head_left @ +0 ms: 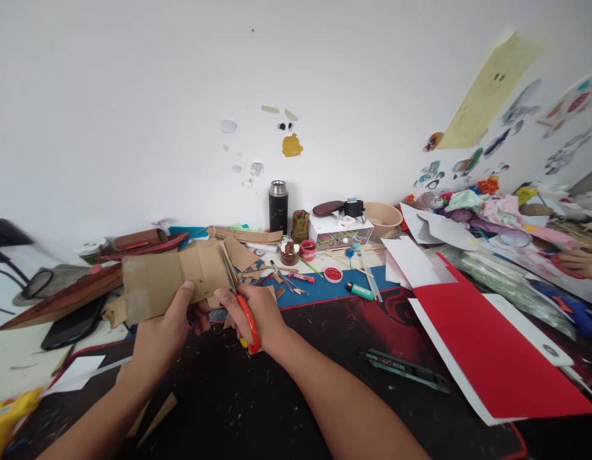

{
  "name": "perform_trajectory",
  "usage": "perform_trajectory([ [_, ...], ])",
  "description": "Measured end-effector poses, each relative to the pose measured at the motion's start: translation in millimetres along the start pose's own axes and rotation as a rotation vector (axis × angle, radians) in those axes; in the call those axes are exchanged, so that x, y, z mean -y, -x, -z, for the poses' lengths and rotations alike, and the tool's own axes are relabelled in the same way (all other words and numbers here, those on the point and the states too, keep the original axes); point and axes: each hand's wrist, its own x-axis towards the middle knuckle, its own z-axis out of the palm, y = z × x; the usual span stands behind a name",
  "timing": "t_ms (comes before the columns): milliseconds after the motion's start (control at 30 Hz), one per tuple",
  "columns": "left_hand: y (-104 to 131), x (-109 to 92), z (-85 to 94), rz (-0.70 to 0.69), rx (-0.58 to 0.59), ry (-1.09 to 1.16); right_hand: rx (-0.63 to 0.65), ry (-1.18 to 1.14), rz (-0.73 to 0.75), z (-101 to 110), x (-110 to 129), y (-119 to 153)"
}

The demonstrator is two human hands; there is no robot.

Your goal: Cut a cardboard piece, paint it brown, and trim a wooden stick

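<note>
A folded piece of brown cardboard (pixel 156 284) is raised above the desk, gripped along its lower edge by my left hand (pixel 175 310), thumb on the near face. Orange-handled scissors (pixel 250 324) are in my right hand (pixel 262 316), fingers wrapped round the handles. The scissor blades point up and lie at the cardboard's right edge, where a narrow strip stands beside them. Whether the blades are fully closed I cannot make out. Part of my left fingers is hidden behind the cardboard.
Cardboard scraps, an open red paint jar (pixel 308 249), a black flask (pixel 278 207) and a green lighter (pixel 360 291) lie behind my hands. To the right are a utility knife (pixel 405 370) and red paper (pixel 497 345). Another person's hand (pixel 580 263) shows at far right.
</note>
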Motion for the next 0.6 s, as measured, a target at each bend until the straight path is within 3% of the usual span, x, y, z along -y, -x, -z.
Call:
perform_trajectory([
  [600, 6, -10, -6.0, 0.035, -0.018, -0.047, -0.039, 0.092, 0.006, 1, -1, -2],
])
